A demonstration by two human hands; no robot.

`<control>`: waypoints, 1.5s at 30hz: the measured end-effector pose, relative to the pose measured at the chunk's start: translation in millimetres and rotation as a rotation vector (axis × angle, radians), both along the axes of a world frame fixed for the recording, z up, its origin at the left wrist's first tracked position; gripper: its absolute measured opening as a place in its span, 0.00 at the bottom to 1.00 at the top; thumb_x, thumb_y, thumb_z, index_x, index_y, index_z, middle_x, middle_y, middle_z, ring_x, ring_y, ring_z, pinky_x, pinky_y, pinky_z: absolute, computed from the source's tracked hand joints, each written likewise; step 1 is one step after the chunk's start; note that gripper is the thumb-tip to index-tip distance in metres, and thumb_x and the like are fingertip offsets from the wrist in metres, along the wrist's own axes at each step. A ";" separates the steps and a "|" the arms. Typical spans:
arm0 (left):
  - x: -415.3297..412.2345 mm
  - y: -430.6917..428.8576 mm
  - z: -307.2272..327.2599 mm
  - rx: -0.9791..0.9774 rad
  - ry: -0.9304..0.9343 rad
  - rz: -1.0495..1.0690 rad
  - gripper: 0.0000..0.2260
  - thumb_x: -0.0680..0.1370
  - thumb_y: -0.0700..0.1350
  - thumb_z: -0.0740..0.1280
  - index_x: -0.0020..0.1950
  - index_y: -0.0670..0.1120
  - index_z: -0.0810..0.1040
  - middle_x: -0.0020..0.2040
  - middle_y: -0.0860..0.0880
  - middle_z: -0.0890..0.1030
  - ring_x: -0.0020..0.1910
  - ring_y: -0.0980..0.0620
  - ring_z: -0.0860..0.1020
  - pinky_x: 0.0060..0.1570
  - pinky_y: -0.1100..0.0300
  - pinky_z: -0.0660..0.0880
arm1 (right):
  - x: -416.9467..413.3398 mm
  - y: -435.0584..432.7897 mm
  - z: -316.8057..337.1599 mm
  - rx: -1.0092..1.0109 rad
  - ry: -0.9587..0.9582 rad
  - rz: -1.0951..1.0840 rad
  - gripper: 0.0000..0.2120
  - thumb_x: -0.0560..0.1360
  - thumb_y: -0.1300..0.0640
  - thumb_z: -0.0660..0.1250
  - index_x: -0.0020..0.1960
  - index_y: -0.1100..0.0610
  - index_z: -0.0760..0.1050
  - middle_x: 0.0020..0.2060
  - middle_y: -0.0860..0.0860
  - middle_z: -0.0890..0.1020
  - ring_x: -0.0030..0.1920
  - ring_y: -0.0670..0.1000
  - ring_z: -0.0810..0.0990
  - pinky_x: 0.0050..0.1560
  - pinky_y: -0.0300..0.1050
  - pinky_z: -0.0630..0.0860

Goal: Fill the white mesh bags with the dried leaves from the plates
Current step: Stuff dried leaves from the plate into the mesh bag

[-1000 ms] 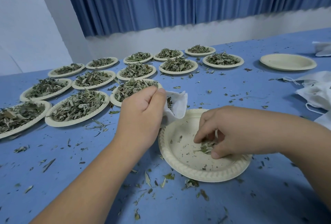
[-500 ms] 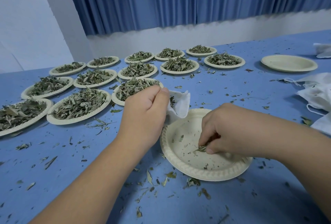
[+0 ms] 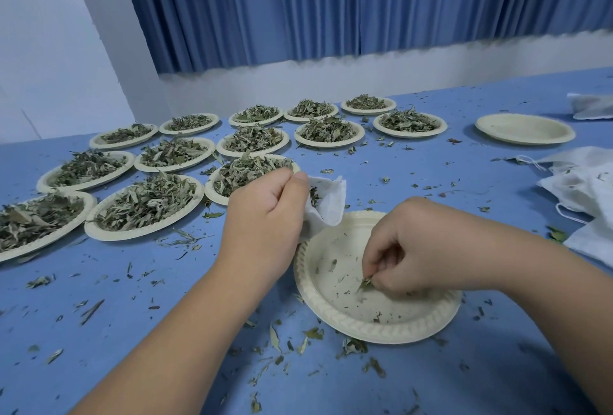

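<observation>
While the left hand (image 3: pixel 265 225) grips 1 white mesh bag (image 3: pixel 328 205), mouth open, at the far-left rim of 1 nearly bare plate (image 3: pixel 335 306), the right hand (image 3: pixel 428 248) pinches a few dried leaves (image 3: pixel 365 284) inside that plate, on the blue table (image 3: pixel 464 182).

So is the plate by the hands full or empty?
Almost empty: the plate shows bare bottom with only a few leaf crumbs, and the right hand pinches some of them.
</observation>
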State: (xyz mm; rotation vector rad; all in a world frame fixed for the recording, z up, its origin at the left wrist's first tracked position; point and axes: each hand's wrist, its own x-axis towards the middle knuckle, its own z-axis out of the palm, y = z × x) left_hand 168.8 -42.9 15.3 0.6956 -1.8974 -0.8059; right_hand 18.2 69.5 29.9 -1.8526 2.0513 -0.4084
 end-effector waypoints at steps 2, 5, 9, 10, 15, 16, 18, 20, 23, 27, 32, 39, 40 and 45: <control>1.1 -0.5 0.3 -0.007 -0.003 -0.007 0.20 0.80 0.45 0.61 0.29 0.45 0.60 0.25 0.54 0.61 0.27 0.56 0.60 0.27 0.62 0.58 | -6.1 1.5 8.1 -0.024 -0.147 -0.024 0.08 0.67 0.56 0.72 0.38 0.42 0.83 0.32 0.40 0.83 0.33 0.38 0.80 0.38 0.35 0.78; 1.6 -0.6 0.4 -0.023 -0.011 -0.012 0.21 0.79 0.48 0.62 0.29 0.45 0.60 0.25 0.54 0.61 0.26 0.56 0.60 0.27 0.61 0.60 | -13.1 3.8 18.1 -0.143 -0.314 -0.085 0.07 0.67 0.56 0.74 0.38 0.44 0.84 0.31 0.44 0.83 0.30 0.39 0.78 0.33 0.30 0.72; 1.3 0.7 0.1 -0.050 -0.009 -0.017 0.21 0.79 0.48 0.62 0.29 0.43 0.61 0.25 0.53 0.62 0.26 0.57 0.61 0.28 0.60 0.62 | -10.6 4.6 25.1 -0.283 -0.487 -0.152 0.05 0.66 0.59 0.76 0.38 0.49 0.85 0.30 0.51 0.84 0.32 0.45 0.82 0.36 0.30 0.74; 1.3 0.8 -0.6 -0.045 -0.006 -0.024 0.21 0.79 0.47 0.63 0.29 0.42 0.62 0.25 0.53 0.62 0.26 0.56 0.61 0.28 0.56 0.64 | -7.9 4.2 27.0 -0.314 -0.511 -0.170 0.04 0.66 0.59 0.76 0.38 0.50 0.85 0.30 0.51 0.84 0.32 0.46 0.82 0.36 0.30 0.74; -0.4 1.1 -3.3 -0.124 -0.047 -0.003 0.20 0.77 0.52 0.61 0.29 0.45 0.63 0.23 0.53 0.64 0.25 0.56 0.62 0.27 0.62 0.60 | 9.8 -2.1 44.7 -0.345 -0.346 -0.252 0.07 0.67 0.60 0.74 0.34 0.50 0.84 0.26 0.48 0.82 0.26 0.42 0.78 0.27 0.29 0.70; -0.6 1.0 -3.3 -0.131 -0.051 0.000 0.19 0.75 0.54 0.60 0.29 0.45 0.63 0.23 0.53 0.65 0.26 0.56 0.63 0.27 0.61 0.60 | 14.1 -4.2 48.8 -0.317 -0.262 -0.269 0.07 0.68 0.59 0.73 0.34 0.49 0.84 0.26 0.46 0.82 0.26 0.42 0.77 0.25 0.30 0.69; -0.7 0.8 -3.8 -0.144 -0.068 -0.003 0.18 0.74 0.55 0.59 0.29 0.46 0.63 0.24 0.53 0.66 0.26 0.55 0.63 0.28 0.59 0.60 | 23.7 -9.5 56.7 -0.271 -0.108 -0.292 0.08 0.68 0.58 0.72 0.33 0.47 0.83 0.26 0.43 0.82 0.28 0.43 0.79 0.26 0.31 0.71; -0.5 1.2 -4.3 -0.153 -0.082 -0.009 0.19 0.74 0.55 0.59 0.27 0.47 0.62 0.24 0.53 0.66 0.26 0.54 0.64 0.28 0.56 0.61 | 33.1 -16.5 62.7 -0.246 -0.005 -0.314 0.09 0.69 0.59 0.70 0.34 0.47 0.83 0.27 0.45 0.82 0.27 0.41 0.77 0.23 0.29 0.69; -1.2 1.3 -4.7 -0.152 -0.071 -0.008 0.19 0.74 0.55 0.59 0.27 0.47 0.62 0.24 0.53 0.66 0.26 0.54 0.64 0.27 0.57 0.60 | 42.4 -28.0 68.4 -0.209 0.116 -0.344 0.08 0.71 0.59 0.68 0.39 0.48 0.84 0.32 0.47 0.84 0.25 0.43 0.72 0.22 0.31 0.66; -2.0 1.0 -5.0 -0.156 -0.082 -0.002 0.15 0.74 0.56 0.58 0.31 0.49 0.65 0.25 0.53 0.68 0.26 0.54 0.64 0.27 0.57 0.60 | 45.1 -35.9 70.8 -0.211 0.003 -0.364 0.06 0.72 0.57 0.70 0.39 0.51 0.84 0.33 0.49 0.85 0.34 0.49 0.82 0.29 0.35 0.72; -0.9 0.5 -3.3 -0.110 -0.026 -0.005 0.19 0.74 0.55 0.58 0.29 0.45 0.61 0.24 0.53 0.65 0.26 0.55 0.63 0.27 0.59 0.58 | 40.2 -36.5 63.4 -0.285 -0.236 -0.311 0.05 0.71 0.58 0.72 0.39 0.50 0.84 0.33 0.48 0.85 0.42 0.51 0.85 0.51 0.51 0.81; -2.3 -0.8 -1.8 0.000 0.070 -0.018 0.17 0.74 0.53 0.60 0.30 0.45 0.65 0.25 0.53 0.65 0.26 0.57 0.63 0.27 0.61 0.59 | 46.3 -40.5 50.5 -0.381 -0.151 -0.265 0.07 0.68 0.61 0.74 0.43 0.50 0.83 0.37 0.48 0.84 0.43 0.49 0.83 0.48 0.45 0.79; -2.2 -0.6 -2.0 0.009 0.077 -0.017 0.17 0.74 0.53 0.60 0.30 0.44 0.65 0.25 0.52 0.65 0.27 0.57 0.63 0.27 0.61 0.60 | 47.9 -41.0 49.6 -0.387 -0.120 -0.262 0.06 0.69 0.60 0.74 0.43 0.51 0.82 0.38 0.49 0.84 0.43 0.49 0.83 0.48 0.45 0.78; -1.0 0.5 0.0 0.019 0.117 -0.022 0.18 0.77 0.51 0.61 0.29 0.44 0.65 0.26 0.51 0.66 0.28 0.57 0.64 0.28 0.61 0.61 | 48.8 -34.7 52.3 -0.367 0.016 -0.155 0.07 0.74 0.59 0.69 0.47 0.49 0.85 0.39 0.51 0.85 0.43 0.51 0.82 0.45 0.49 0.78</control>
